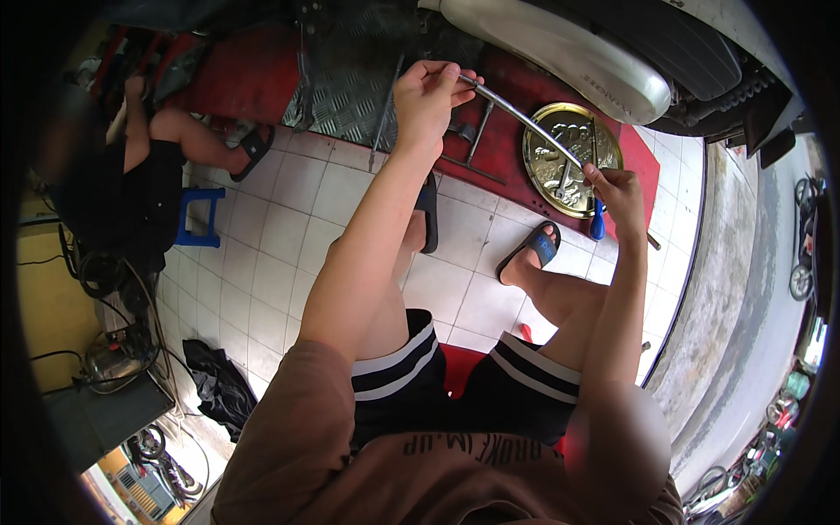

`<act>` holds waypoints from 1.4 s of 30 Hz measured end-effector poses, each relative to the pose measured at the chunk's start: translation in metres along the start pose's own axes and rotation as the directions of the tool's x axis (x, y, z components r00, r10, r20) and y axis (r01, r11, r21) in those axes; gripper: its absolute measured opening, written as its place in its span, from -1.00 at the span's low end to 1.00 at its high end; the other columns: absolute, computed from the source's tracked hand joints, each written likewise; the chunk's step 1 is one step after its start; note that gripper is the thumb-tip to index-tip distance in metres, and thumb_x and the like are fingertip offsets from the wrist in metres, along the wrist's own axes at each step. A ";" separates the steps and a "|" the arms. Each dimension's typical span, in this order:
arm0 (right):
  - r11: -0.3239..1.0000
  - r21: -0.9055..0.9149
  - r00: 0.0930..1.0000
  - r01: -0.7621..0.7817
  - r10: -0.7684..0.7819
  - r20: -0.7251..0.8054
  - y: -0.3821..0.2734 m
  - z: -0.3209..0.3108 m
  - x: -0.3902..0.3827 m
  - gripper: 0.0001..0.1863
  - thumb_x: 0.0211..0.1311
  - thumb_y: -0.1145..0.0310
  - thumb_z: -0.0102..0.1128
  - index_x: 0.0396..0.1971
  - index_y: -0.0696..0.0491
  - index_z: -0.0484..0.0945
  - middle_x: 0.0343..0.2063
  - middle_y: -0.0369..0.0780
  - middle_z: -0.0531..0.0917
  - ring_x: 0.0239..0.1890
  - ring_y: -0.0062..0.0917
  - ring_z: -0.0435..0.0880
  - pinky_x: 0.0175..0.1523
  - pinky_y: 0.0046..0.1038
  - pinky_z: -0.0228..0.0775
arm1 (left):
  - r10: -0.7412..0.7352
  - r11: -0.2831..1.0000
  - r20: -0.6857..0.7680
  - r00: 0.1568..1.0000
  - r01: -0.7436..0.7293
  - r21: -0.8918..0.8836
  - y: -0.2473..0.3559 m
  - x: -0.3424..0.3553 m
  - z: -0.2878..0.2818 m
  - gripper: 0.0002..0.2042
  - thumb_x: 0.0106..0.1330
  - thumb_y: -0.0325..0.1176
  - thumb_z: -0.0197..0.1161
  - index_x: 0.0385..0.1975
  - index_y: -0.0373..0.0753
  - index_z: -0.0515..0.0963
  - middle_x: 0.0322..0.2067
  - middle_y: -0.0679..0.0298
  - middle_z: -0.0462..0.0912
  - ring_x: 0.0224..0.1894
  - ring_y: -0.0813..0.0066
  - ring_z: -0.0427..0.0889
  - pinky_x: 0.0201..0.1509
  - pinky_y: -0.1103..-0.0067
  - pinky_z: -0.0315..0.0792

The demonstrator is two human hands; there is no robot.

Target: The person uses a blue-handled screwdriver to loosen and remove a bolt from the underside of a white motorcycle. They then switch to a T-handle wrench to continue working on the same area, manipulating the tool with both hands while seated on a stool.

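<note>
A long, shiny metal rod (525, 121) slants between my hands, above a red platform. My left hand (424, 98) pinches its upper left end between thumb and forefinger, other fingers stretched out. At the lower right end, the fingers of my right hand (618, 194) are closed round the rod, hiding its tip. Below the rod lies a round gold-coloured tray (531, 166) with a wrench (564, 179) and other small metal pieces. A screwdriver with a blue handle (598, 222) rests at the tray's near edge.
A T-shaped tool (478, 140) lies on the red platform (643, 175). Overhead is a motorcycle's silver exhaust cover (560, 57). At left a co-worker (149, 166) sits by a blue stool (201, 217). My sandalled feet stand on white floor tiles (464, 210). Cables and a black cloth (217, 381) lie lower left.
</note>
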State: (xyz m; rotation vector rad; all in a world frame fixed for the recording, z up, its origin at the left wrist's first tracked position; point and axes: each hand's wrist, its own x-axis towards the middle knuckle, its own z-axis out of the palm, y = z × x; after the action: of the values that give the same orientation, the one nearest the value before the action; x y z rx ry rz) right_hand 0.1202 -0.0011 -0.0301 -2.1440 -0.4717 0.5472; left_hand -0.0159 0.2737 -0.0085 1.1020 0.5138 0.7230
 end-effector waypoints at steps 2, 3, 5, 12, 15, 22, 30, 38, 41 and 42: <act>0.998 0.054 0.998 -0.044 0.042 0.045 0.000 0.003 0.002 -0.51 0.16 -0.02 0.35 -0.62 0.17 0.68 -0.82 -0.43 0.33 -0.69 -0.75 0.25 -0.55 -0.55 0.02 | 0.001 1.000 -0.018 1.000 -0.001 -0.007 0.000 0.003 -0.001 -0.89 0.40 -0.44 0.14 -0.23 -0.37 0.46 -0.29 0.09 0.66 -0.23 0.32 0.72 -0.19 0.57 0.60; 0.993 0.099 0.996 -0.057 0.050 0.073 -0.001 0.006 0.002 -0.50 0.17 -0.03 0.34 -0.65 0.16 0.66 -0.83 -0.45 0.30 -0.71 -0.74 0.22 -0.58 -0.54 -0.02 | 0.002 1.000 -0.026 1.000 -0.002 -0.011 -0.001 0.004 -0.002 -0.89 0.40 -0.44 0.14 -0.23 -0.36 0.46 -0.29 0.09 0.67 -0.24 0.34 0.71 -0.21 0.59 0.59; 0.991 0.116 0.993 -0.072 0.060 0.099 -0.005 0.010 0.002 -0.50 0.17 -0.02 0.33 -0.65 0.15 0.66 -0.84 -0.45 0.30 -0.72 -0.74 0.20 -0.59 -0.53 -0.04 | 0.023 1.000 -0.043 0.999 -0.023 0.011 -0.001 0.007 -0.005 -0.90 0.40 -0.44 0.14 -0.23 -0.35 0.47 -0.30 0.10 0.67 -0.25 0.37 0.71 -0.23 0.61 0.57; 1.000 0.019 0.993 0.020 -0.023 0.120 -0.009 0.020 0.001 -0.57 0.22 0.06 0.31 -0.53 0.19 0.69 -0.77 -0.37 0.42 -0.66 -0.71 0.31 -0.52 -0.52 0.12 | 0.108 0.989 -0.067 0.992 -0.100 0.110 -0.003 0.011 -0.014 -0.89 0.39 -0.45 0.15 -0.25 -0.38 0.49 -0.35 0.12 0.68 -0.29 0.42 0.71 -0.29 0.65 0.56; 0.991 0.132 0.987 0.025 -0.046 0.155 -0.019 0.031 -0.009 -0.67 0.27 0.23 0.25 -0.45 0.25 0.67 -0.71 -0.38 0.47 -0.62 -0.73 0.32 -0.52 -0.56 0.13 | 0.182 0.983 -0.184 0.966 -0.171 0.072 -0.003 0.014 -0.009 -0.89 0.37 -0.48 0.18 -0.23 -0.37 0.43 -0.39 0.07 0.67 -0.37 0.38 0.72 -0.36 0.64 0.56; 0.985 0.172 0.953 0.016 -0.067 0.296 -0.031 0.074 -0.029 -0.75 0.36 0.34 0.04 -0.40 0.19 0.59 -0.68 -0.38 0.42 -0.59 -0.71 0.30 -0.49 -0.55 0.13 | 0.371 0.927 -0.274 0.887 -0.371 0.051 0.008 0.017 -0.005 -0.90 0.34 -0.56 0.18 -0.30 -0.41 0.39 -0.44 0.06 0.66 -0.41 0.38 0.72 -0.41 0.63 0.59; 0.887 0.453 0.932 -0.093 -0.082 0.353 -0.046 0.114 -0.049 -0.77 0.45 0.42 -0.10 -0.35 0.20 0.51 -0.63 -0.34 0.45 -0.58 -0.66 0.42 -0.41 -0.57 0.32 | 0.549 0.832 -0.090 0.831 -0.533 0.151 0.008 0.014 0.013 -0.88 0.36 -0.54 0.15 -0.19 -0.45 0.46 -0.29 0.08 0.67 -0.23 0.38 0.72 -0.14 0.61 0.59; 0.882 0.471 0.910 -0.029 -0.172 0.377 -0.052 0.107 -0.044 -0.75 0.48 0.38 -0.12 -0.32 0.20 0.51 -0.59 -0.27 0.57 -0.50 -0.60 0.61 -0.38 -0.56 0.38 | 0.347 0.887 0.244 0.906 -0.401 0.227 0.019 0.014 0.029 -0.68 0.33 -0.57 0.11 0.08 -0.31 0.41 -0.32 0.09 0.70 -0.28 0.42 0.74 -0.20 0.61 0.59; 0.893 0.448 0.910 -0.043 -0.150 0.386 -0.054 0.101 -0.045 -0.74 0.48 0.38 -0.13 -0.32 0.20 0.51 -0.55 -0.25 0.61 -0.45 -0.56 0.66 -0.29 -0.53 0.50 | 0.277 0.898 0.324 0.905 -0.363 0.247 0.022 0.013 0.033 -0.62 0.32 -0.55 0.13 0.14 -0.17 0.38 -0.34 0.11 0.71 -0.36 0.44 0.74 -0.30 0.62 0.59; 0.894 0.445 0.911 -0.056 -0.137 0.389 -0.056 0.099 -0.046 -0.74 0.48 0.39 -0.13 -0.31 0.21 0.51 -0.53 -0.24 0.63 -0.43 -0.55 0.67 -0.26 -0.52 0.53 | 0.246 0.905 0.344 0.906 -0.342 0.254 0.024 0.011 0.036 -0.62 0.32 -0.55 0.14 0.14 -0.15 0.38 -0.35 0.12 0.71 -0.37 0.44 0.74 -0.31 0.62 0.59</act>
State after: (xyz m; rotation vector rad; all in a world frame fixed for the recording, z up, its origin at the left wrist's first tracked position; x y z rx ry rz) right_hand 0.0215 0.0710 -0.0284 -1.5683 -0.5560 0.9925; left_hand 0.0103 0.2666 0.0273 1.5822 0.1946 0.7329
